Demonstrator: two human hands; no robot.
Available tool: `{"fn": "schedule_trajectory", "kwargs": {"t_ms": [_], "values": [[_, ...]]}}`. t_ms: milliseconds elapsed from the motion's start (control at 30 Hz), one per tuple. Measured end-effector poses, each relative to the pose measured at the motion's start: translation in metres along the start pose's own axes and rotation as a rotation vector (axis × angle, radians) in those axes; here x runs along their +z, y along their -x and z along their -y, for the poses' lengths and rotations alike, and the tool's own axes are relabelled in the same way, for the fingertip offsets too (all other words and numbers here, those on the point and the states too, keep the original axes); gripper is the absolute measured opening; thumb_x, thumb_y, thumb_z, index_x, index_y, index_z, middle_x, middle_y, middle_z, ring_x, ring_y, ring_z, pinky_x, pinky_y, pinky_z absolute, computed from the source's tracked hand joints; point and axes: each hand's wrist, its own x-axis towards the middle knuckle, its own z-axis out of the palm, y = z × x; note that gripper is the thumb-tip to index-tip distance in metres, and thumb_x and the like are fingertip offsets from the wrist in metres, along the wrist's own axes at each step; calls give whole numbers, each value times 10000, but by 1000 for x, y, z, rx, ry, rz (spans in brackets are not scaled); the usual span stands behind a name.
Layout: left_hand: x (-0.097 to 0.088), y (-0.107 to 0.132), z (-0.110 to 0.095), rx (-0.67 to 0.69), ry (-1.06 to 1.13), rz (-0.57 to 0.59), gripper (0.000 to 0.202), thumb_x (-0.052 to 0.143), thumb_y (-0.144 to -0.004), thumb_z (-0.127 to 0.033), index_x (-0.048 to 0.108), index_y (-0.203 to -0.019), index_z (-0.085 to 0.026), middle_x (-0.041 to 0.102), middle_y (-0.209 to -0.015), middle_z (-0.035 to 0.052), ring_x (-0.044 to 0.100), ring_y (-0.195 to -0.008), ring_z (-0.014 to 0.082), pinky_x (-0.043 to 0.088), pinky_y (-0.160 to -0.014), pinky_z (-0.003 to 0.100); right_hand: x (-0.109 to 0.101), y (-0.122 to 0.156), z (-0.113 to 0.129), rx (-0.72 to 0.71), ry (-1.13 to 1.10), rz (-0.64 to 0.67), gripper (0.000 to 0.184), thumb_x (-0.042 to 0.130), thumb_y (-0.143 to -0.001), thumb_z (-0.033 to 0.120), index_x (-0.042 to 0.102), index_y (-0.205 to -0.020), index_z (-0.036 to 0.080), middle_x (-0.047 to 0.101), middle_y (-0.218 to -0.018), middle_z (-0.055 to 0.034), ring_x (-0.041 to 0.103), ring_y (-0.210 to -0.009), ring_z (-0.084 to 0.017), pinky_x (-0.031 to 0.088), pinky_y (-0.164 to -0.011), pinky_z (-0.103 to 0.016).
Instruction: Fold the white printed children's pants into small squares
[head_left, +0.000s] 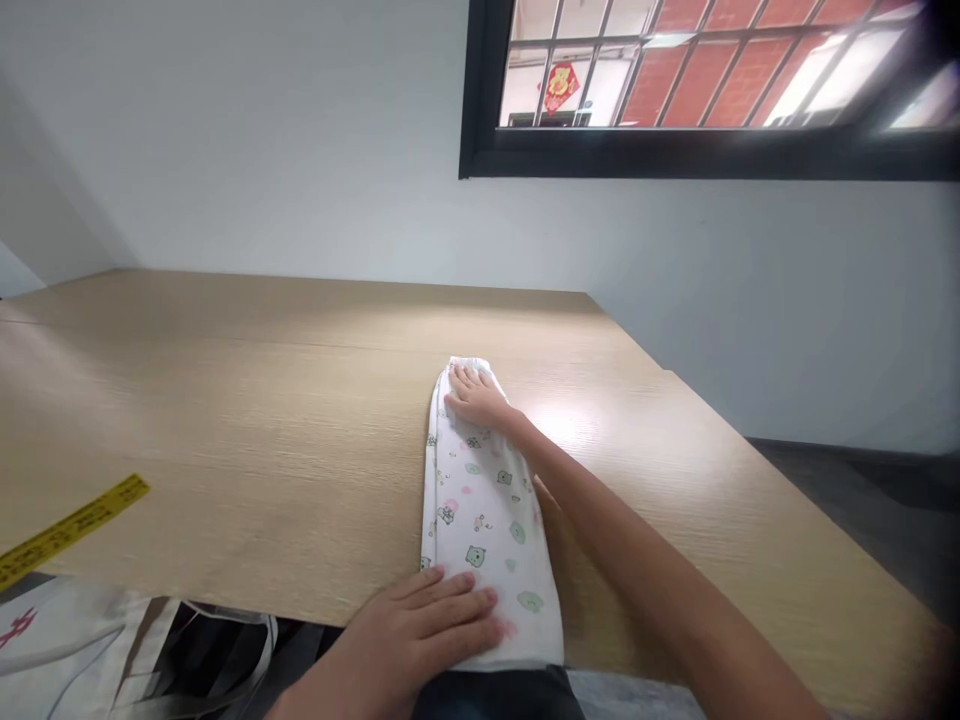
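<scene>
A folded white garment (487,530), which looks like a small pair of pants, lies lengthwise on the wooden table (300,420). Green bears and pink spots are printed on it, and its narrow far end is gathered. My left hand (427,630) rests flat on the near end, at its left side, with the fingers stretched out. Up at the far end, my right hand (476,398) presses flat on the cloth, fingers slightly spread. Neither hand grips the fabric. Part of the right edge is hidden by my right forearm.
A yellow printed strip (75,530) is stuck on the table at the left. Below the near edge hangs a white cloth bag (67,640) with straps. A wall stands behind the table, with a dark-framed barred window (675,155) at upper right.
</scene>
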Motion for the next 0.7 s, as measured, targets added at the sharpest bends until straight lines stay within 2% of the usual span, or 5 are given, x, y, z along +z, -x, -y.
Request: {"fn": "schedule_trajectory", "kwargs": {"t_ms": [167,267,367,567,700], "values": [[-11,4,8,-103,88,0,505,458,-785,-81,470,-1228,-323,480,-1307,-28,429,-1216,153,337,-1030,337,-32,91,28,-209,-136,247,476,348,-891,506,509,-1249,237,434,-1333,-53,383,-1225,-261,392,-964,-403],[-12,3,10,-127,176,-37,370,507,-809,-149,552,-1135,-317,537,-1253,-25,457,-1188,150,323,-1033,316,-24,158,45,-354,-234,357,694,500,-789,584,354,-1357,213,293,-1407,-88,230,-1299,-281,259,-1049,-450],[-12,-2,11,-151,292,-84,287,508,-818,-145,604,-1050,-284,612,-1147,-23,483,-1148,134,328,-1018,280,2,202,53,-391,-245,235,917,672,-666,514,237,-1404,185,243,-1426,-102,196,-1312,-284,151,-1089,-456],[-20,-10,6,-408,512,-136,193,467,-848,-202,655,-880,-230,671,-906,-9,583,-909,147,438,-844,253,15,219,47,-302,-339,-113,258,533,-781,244,570,-1036,246,637,-1030,-68,565,-996,-216,446,-881,-354],[-37,8,-2,-632,679,-33,199,522,-819,-378,653,-914,-262,655,-910,-27,580,-865,161,458,-771,236,-2,231,57,-157,-435,-31,192,479,-741,187,580,-873,281,655,-802,-19,611,-720,-175,485,-619,-264]]}}
